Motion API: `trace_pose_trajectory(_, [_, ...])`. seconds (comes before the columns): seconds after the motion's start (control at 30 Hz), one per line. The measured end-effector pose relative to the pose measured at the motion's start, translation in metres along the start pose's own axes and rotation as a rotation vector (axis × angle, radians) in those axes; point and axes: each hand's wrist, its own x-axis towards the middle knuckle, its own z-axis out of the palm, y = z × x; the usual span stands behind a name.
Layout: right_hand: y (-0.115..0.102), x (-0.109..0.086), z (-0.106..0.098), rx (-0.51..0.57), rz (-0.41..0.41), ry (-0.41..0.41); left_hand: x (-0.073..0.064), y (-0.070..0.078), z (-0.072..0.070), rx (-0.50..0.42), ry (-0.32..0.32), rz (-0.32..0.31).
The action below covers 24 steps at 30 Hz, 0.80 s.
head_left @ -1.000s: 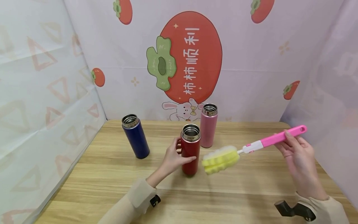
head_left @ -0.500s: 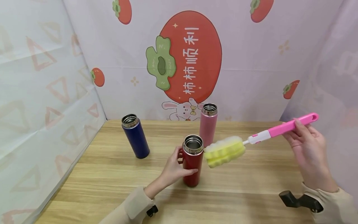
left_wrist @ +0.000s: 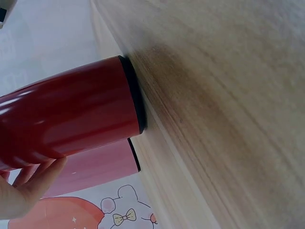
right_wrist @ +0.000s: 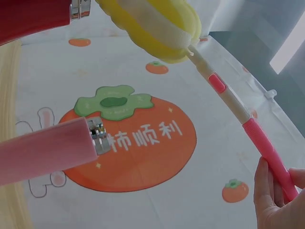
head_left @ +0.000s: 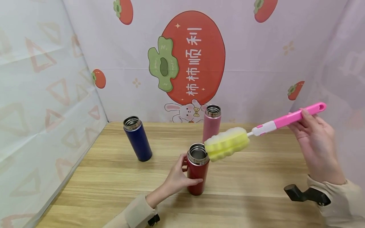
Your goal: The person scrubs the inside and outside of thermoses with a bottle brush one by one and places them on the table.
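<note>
My left hand point(head_left: 180, 177) grips a red vacuum flask point(head_left: 197, 172) round its body, thumb across the front. The flask stands upright without a lid, its steel mouth facing up; in the left wrist view its dark base point(left_wrist: 135, 95) is right at the wood. My right hand point(head_left: 320, 142) holds a bottle brush point(head_left: 265, 128) by its pink handle, fingers and thumb round it in the right wrist view. The yellow and white sponge head point(head_left: 227, 144) points left and slightly down. Its tip overlaps the right edge of the flask's mouth in the head view.
A pink flask point(head_left: 211, 125) stands behind the red one, partly hidden by the sponge. To the left is a blue flask point(head_left: 138, 139), also lidless. All stand on a wooden table point(head_left: 114, 190) with printed cloth walls point(head_left: 251, 79) at the back and sides.
My left hand has brought the red flask nearer to me along the table. My right hand has raised the brush and shifted right, and the sponge tip has come over the flask's rim.
</note>
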Motion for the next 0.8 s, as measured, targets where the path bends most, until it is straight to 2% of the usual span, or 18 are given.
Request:
trace_pose_trajectory(0.17, [0.008,0.005,0.012,-0.011,0.004,-0.014,-0.002,0.0,0.0,0.002,0.001,-0.007])
trace_pose_trajectory(0.33, [0.017,0.009,0.023,-0.06,-0.01,-0.021,-0.004,-0.002,-0.001,0.007,0.008,0.012])
trace_pose_trajectory(0.57, [0.022,0.012,0.043,-0.191,-0.06,-0.042,-0.006,-0.004,-0.001,0.033,0.012,0.039])
trace_pose_trajectory(0.67, [0.021,0.015,0.057,-0.249,-0.088,-0.073,-0.006,-0.005,-0.002,0.04,0.01,0.041])
trace_pose_trajectory(0.8, [0.018,0.019,0.083,-0.396,-0.106,-0.15,-0.005,-0.006,-0.002,0.047,0.007,0.059])
